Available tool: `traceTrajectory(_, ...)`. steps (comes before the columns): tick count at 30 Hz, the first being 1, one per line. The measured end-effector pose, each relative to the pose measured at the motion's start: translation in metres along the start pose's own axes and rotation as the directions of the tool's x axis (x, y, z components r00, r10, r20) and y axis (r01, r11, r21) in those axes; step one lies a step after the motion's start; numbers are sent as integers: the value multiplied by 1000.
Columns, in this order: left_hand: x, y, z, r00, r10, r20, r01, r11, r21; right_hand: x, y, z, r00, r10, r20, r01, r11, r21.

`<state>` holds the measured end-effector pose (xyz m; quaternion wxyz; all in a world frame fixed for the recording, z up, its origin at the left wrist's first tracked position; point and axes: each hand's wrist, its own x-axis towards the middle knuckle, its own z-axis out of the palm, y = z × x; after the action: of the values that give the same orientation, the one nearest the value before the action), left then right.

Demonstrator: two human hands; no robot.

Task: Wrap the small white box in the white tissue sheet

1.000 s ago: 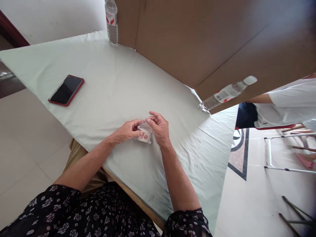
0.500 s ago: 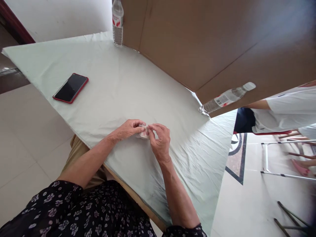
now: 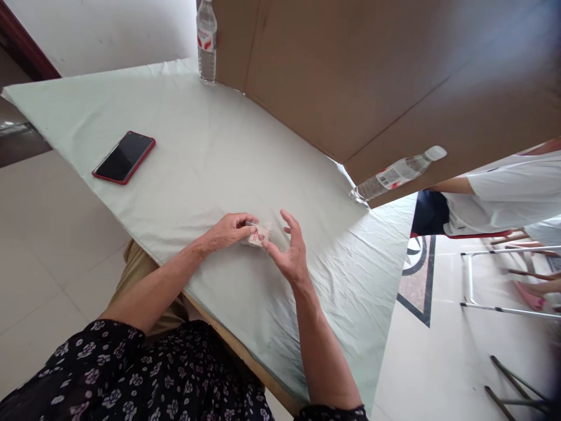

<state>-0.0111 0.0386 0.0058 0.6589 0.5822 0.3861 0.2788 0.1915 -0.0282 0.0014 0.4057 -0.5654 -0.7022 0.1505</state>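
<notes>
Near the front edge of the cloth-covered table, my left hand pinches a small whitish packet with red print, in what looks like clear wrapping. The thumb lies over the packet's left end. My right hand is just to the right of it, fingers spread and raised. Its thumb tip is at the packet's right edge; whether it touches I cannot tell. What is inside the packet is too small to make out.
A phone in a red case lies to the left on the pale green cloth. A brown cardboard panel stands across the back, with a water bottle at its left and another bottle at its right corner. A person's white sleeve shows beyond.
My right hand has let go of the packet, opened its fingers and drawn slightly right. More of the packet's printed face shows. My left hand stays in place, holding it.
</notes>
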Motion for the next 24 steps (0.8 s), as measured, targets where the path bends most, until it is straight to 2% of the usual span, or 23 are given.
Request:
traceTrajectory(3, -1, 1, 0, 1000, -15, -10, 15, 1000, 3, 17, 13, -2, 957, 96, 273, -139, 980, 141)
traceTrajectory(5, 0, 0, 1, 1000, -6, -12, 6, 1000, -13, 22, 18, 2, 929, 105, 355, -186, 961, 203)
traceTrajectory(10, 4, -5, 2, 996, 27, -90, -24, 999, 30, 16, 12, 12, 963, 101, 252, -163, 957, 239)
traceTrajectory(14, 6, -9, 4, 982, 116, -151, -88, 980, 178, 15, 7, 11, 980, 101, 173, -132, 974, 182)
traceTrajectory(19, 7, -14, 4, 943, 243, -225, -159, 928, 337, 21, 23, 9, 953, 164, 256, -230, 940, 251)
traceTrajectory(24, 3, -17, 0, 945, 269, -187, -197, 922, 333, 14, 36, 3, 952, 169, 256, -260, 885, 385)
